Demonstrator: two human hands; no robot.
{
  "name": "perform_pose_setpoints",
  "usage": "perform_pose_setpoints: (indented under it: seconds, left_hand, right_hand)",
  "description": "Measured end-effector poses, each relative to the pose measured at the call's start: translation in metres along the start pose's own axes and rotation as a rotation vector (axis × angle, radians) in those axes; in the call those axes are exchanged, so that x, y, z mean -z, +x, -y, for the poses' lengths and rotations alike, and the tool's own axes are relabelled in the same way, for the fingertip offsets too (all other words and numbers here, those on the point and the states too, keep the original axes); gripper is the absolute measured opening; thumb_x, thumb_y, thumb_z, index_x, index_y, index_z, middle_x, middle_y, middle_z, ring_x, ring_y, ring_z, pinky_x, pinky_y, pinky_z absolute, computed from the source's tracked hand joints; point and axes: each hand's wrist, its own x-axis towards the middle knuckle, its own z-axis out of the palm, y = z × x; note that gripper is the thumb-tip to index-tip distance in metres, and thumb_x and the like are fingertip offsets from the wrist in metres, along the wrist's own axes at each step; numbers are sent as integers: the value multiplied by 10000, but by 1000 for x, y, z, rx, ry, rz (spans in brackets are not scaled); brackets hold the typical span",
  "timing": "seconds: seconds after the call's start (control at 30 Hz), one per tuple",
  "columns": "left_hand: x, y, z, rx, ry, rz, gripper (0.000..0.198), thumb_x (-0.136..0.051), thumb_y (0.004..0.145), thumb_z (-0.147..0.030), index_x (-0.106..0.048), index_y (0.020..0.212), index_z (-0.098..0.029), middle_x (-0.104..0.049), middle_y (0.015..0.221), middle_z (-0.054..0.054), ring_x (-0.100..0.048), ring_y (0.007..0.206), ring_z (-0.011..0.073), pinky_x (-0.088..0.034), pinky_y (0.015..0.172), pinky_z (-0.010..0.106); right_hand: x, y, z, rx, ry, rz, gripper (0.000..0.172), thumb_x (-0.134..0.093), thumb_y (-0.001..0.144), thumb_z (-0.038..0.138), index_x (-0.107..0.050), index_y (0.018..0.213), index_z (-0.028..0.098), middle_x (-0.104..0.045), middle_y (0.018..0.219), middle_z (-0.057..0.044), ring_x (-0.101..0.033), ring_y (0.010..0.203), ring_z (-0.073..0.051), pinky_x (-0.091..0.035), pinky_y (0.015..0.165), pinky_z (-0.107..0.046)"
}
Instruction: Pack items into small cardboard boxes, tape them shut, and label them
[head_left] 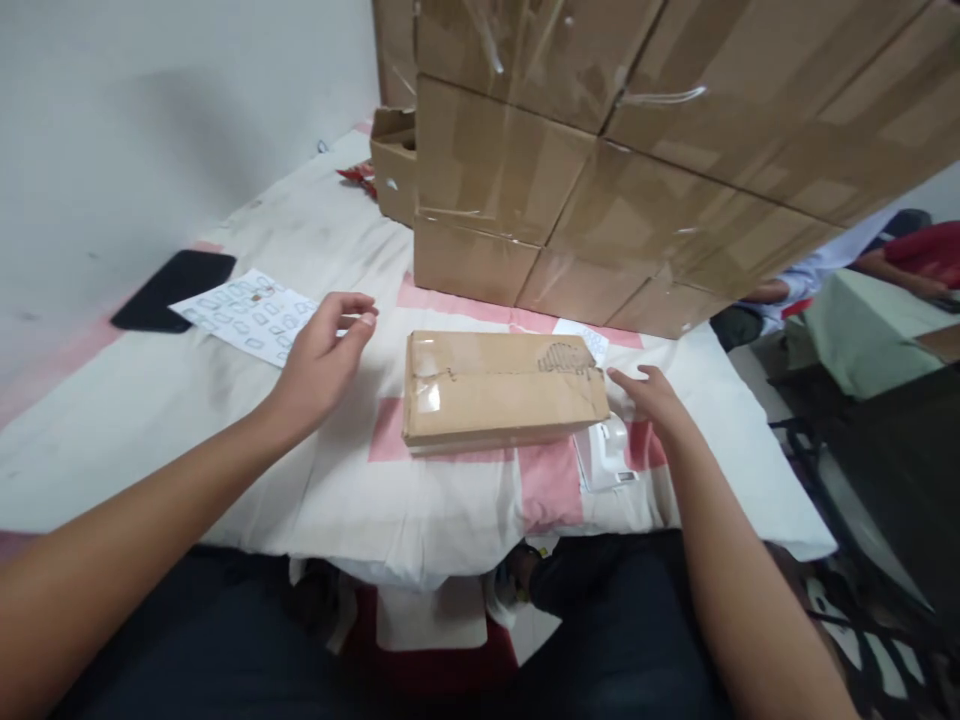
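Note:
A closed brown cardboard box [502,395] lies on the cloth-covered table in front of me, with a small clear patch of tape or label on its top. To its left, my left hand [326,355] hovers beside a printed sheet of paper [251,315], fingers curved and apart, holding nothing. My right hand [649,395] is near the box's right end, thumb and fingers spread, with nothing in it. Partly behind the box's right corner sits a white plastic tape dispenser or similar device [606,455].
Stacked taped cartons [570,180] rise at the back. An open carton [395,170] and a red packet [358,178] stand left of them. A black flat item [176,290] lies at the left. People sit beyond the table's right side.

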Motion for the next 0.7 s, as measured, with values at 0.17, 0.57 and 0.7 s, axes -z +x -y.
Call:
perform_pose_setpoints:
  seconds: [0.17,0.57,0.7]
  left_hand:
    - [2,2,5,33,25,-10,333,-542,940,-417,-589,1195,-210,-669,1200,43,-618,1032,197,-466,885,324]
    - [-3,0,12,26,28,12,304,-569,927,-398,-575,1173,-220,-671,1174,49,-652,1015,216,-481,886,350]
    - [-3,-3,9,28,22,7,319,-581,919,-401,-561,1175,-213,-670,1171,54,-663,985,218,-490,878,368]
  right_hand:
    - [-23,3,15,-38,-60,44,1054,-791,665,557,-331,1493,95,-636,1255,-215,-649,1112,-324,-525,926,-389]
    - [-31,-2,41,-34,-72,214,924,-889,482,268,-511,1318,157,-527,1337,-257,-479,1306,-450,-466,992,-510]
    - [-32,4,38,-122,131,182,658,-810,546,108,-558,1153,136,-655,1066,-169,-630,1041,-332,-525,798,-383]
